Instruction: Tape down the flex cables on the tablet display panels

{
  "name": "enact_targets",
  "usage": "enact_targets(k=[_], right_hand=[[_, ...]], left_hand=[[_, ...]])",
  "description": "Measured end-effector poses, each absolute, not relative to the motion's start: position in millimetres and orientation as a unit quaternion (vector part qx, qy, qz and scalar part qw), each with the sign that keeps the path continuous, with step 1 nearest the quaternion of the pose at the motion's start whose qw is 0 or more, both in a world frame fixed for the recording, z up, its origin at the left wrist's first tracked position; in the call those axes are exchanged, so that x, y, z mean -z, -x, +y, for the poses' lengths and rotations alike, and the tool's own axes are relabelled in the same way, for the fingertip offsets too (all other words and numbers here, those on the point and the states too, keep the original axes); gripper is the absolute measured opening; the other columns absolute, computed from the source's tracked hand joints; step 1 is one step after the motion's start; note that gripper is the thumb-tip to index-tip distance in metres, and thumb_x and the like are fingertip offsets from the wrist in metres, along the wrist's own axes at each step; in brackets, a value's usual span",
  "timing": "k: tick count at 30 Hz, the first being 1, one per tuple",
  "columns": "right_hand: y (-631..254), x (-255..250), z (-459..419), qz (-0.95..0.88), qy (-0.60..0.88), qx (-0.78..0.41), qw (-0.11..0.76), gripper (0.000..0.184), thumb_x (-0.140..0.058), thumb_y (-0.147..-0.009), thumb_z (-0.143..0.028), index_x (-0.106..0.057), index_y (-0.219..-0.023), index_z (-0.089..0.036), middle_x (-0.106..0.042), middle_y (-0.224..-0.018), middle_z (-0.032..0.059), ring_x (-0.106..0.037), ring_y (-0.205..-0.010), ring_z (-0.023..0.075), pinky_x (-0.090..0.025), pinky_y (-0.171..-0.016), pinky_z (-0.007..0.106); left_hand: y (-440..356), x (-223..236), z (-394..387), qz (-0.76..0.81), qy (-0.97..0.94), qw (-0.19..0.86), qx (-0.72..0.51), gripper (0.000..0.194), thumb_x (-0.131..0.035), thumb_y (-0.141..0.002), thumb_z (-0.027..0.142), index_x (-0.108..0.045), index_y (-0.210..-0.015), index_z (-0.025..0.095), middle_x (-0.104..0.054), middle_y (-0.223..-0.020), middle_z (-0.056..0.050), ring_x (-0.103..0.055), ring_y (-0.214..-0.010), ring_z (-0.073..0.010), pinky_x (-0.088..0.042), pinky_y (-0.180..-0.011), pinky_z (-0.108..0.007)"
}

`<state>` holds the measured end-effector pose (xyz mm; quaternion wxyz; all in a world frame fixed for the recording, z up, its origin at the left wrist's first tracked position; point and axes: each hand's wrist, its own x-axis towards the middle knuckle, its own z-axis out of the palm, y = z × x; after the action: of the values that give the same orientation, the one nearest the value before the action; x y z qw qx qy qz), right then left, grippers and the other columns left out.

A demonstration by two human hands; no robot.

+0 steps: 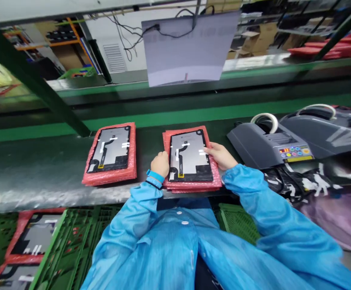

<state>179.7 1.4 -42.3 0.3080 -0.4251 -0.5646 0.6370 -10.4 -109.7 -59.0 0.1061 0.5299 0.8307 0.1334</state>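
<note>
A flat panel (190, 155) with white tape strips and a black flex cable lies on a stack of red bubble-wrap sheets (193, 185) in front of me. My left hand (160, 164) is curled against the panel's left edge. My right hand (222, 155) grips the right edge, thumb on top. A second panel on a red bubble-wrap stack (110, 155) lies to the left, untouched. Both sleeves are blue, and a blue band circles my left wrist.
A grey tape dispenser machine (269, 145) with coloured buttons stands to the right, another behind it. Green crates (69, 241) sit below the bench, with more panels on red wrap (27, 241) at lower left. A paper sheet (190, 48) hangs above.
</note>
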Motion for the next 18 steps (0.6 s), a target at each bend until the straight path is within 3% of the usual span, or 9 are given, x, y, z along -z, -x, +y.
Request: enact_targets(k=[5,10,14,18], right_hand=[[-128.2,14.7,-7.0,-0.632,0.369,-0.598,0.327,0.033,-0.065,-0.070,-0.044,-0.060,-0.091,-0.020,-0.070,-0.086,0.0053,-0.066,-0.080,0.0205,-0.052,-0.073,0.031],[-2.3,2.4,-25.0,-0.681,0.287,-0.595,0.315,0.017,-0.054,-0.081,-0.025,-0.060,-0.094,-0.016,-0.069,-0.087,0.0045,-0.064,-0.081,0.0160,-0.051,-0.079,0.028],[77.1,9.5,-40.8,-0.739,0.359,-0.530,0.210,0.007,-0.055,-0.083,-0.014,-0.060,-0.087,-0.014,-0.065,-0.069,0.0022,-0.064,-0.066,0.0147,-0.051,-0.068,0.026],[71.2,17.3,-50.4,-0.741,0.366,-0.553,0.111,0.019,-0.055,-0.085,-0.009,-0.058,-0.103,-0.012,-0.054,-0.045,-0.0049,-0.054,-0.038,0.0133,-0.047,-0.045,0.024]], left_hand=[[44.5,8.6,-145.1,0.870,-0.462,0.069,-0.156,0.028,-0.026,-0.100,0.029,-0.049,-0.108,0.016,-0.069,-0.093,-0.014,-0.069,-0.087,-0.0252,-0.047,-0.070,-0.031],[140.7,-35.6,-189.9,0.931,-0.346,-0.028,-0.114,0.025,-0.032,-0.099,0.029,-0.048,-0.111,0.015,-0.070,-0.098,-0.017,-0.068,-0.092,-0.0298,-0.048,-0.073,-0.035],[208.2,-27.5,-203.7,0.950,-0.307,-0.019,-0.050,0.024,-0.037,-0.097,0.032,-0.051,-0.109,0.018,-0.070,-0.101,-0.017,-0.067,-0.095,-0.0299,-0.048,-0.074,-0.035],[233.8,-8.5,-204.5,0.949,-0.315,0.021,-0.006,0.023,-0.038,-0.097,0.033,-0.053,-0.108,0.020,-0.069,-0.105,-0.016,-0.066,-0.098,-0.0284,-0.047,-0.074,-0.034]])
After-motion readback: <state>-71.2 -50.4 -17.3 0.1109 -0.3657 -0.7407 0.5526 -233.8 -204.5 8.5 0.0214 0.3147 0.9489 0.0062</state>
